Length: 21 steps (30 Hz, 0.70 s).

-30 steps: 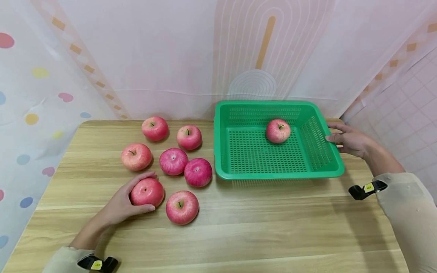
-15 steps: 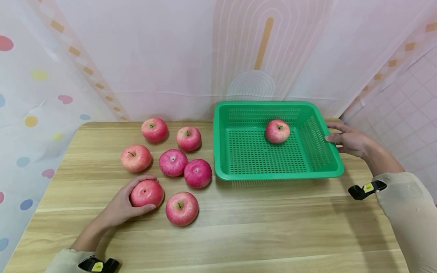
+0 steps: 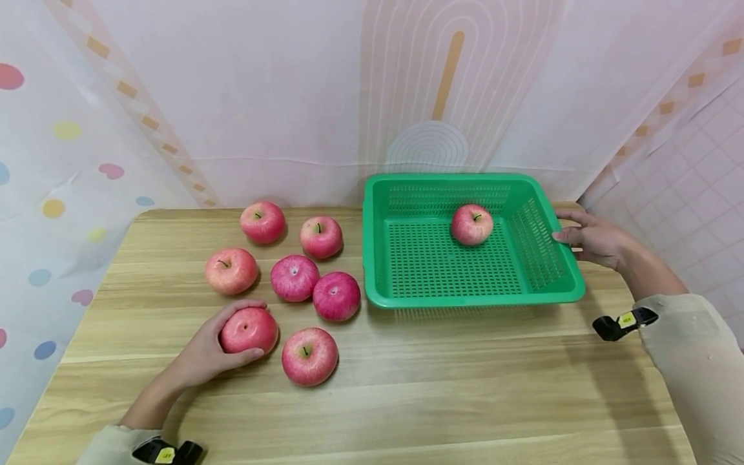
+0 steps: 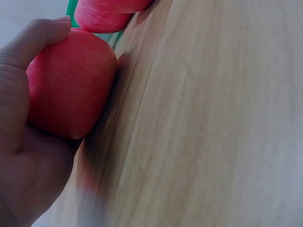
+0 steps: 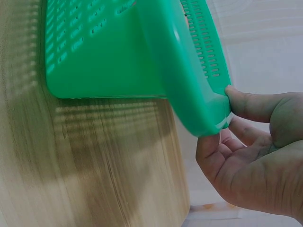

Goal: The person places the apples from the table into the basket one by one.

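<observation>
The left hand (image 3: 200,352) curls its fingers around a round red apple (image 3: 250,329) on the wooden surface (image 3: 436,387), at 9 o'clock from the green plastic basket (image 3: 465,294) (full of little holes). The right hand (image 3: 593,239) touches the basket's rim at 3 o'clock, fingers loosely spread.

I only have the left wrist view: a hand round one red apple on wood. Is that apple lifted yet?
Observer: No; in the head view the apple sits on the table, with the left hand curled round it.
Operator: Other apples?
Observer: Six more on the table, one just right of it.
Operator: And the green edge I glimpse?
Observer: A green basket holding one apple.
Operator: The right hand?
Observer: The right hand touches the basket's right rim.
</observation>
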Motion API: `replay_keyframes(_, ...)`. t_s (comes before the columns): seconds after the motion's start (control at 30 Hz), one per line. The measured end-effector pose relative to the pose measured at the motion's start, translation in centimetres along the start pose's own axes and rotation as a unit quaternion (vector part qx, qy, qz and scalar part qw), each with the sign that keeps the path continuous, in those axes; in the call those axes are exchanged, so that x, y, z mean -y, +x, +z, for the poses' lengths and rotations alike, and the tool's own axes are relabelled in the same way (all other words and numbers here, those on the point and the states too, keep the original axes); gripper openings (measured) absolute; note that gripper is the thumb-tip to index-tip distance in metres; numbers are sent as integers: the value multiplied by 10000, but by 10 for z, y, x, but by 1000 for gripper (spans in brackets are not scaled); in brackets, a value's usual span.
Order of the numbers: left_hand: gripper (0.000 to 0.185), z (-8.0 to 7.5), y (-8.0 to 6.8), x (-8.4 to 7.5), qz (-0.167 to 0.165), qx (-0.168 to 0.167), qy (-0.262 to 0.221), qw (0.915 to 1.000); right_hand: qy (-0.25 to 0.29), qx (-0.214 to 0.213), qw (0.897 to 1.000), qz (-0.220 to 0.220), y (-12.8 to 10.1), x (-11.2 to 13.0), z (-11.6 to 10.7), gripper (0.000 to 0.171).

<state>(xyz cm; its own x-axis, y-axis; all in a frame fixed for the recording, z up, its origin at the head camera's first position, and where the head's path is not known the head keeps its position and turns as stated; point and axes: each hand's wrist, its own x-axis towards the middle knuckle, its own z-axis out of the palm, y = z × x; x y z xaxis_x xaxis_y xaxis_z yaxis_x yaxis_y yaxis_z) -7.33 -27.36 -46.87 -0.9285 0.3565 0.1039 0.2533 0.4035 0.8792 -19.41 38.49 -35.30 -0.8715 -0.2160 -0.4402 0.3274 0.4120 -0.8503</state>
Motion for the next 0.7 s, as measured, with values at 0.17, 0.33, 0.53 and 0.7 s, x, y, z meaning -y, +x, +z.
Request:
replay_keyframes(0.17,67,-1,0,0,18,13,-21,10000,20,-2,10000,13,-1,1,0,45)
replay_keyframes(0.33,68,-3,0,-1,6,20,10,10000,-3,-30,10000,49,0,1,0,50)
replay_keyframes(0.53,68,-6,0,-7,-44,6,16,10000,11,-5,10000,41,0,0,0,50)
replay_keyframes(0.7,69,-9,1,-13,-2,51,3,10000,-4,-28,10000,84,1,0,-1,51)
